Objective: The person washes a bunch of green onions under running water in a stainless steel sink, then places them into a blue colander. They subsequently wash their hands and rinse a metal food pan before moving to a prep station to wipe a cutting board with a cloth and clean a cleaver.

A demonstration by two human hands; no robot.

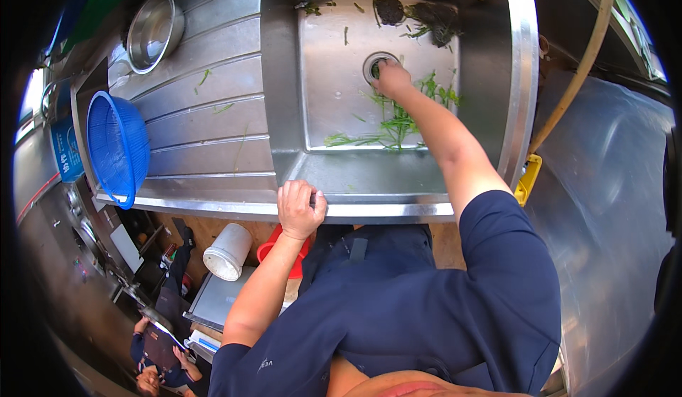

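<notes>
My right hand [393,79] reaches down into the round drain [367,67] of a stainless steel sink [330,104]; its fingertips are hidden in the opening, among bits of green. Beside and below that hand, cut green stalks [397,125] lie scattered on the sink floor. Dark, muddy clumps [389,11] with some green shreds sit along the sink's far edge. My left hand [299,208] rests on the sink's front metal rim, its fingers bent over the edge.
Left of the basin, a ribbed steel drainboard [208,104] carries a metal bowl [154,34] and a blue plastic colander [118,149]. A white bucket [228,252] and a red container [294,274] stand below. Another person [162,344] is at lower left. A wooden handle [578,77] leans at right.
</notes>
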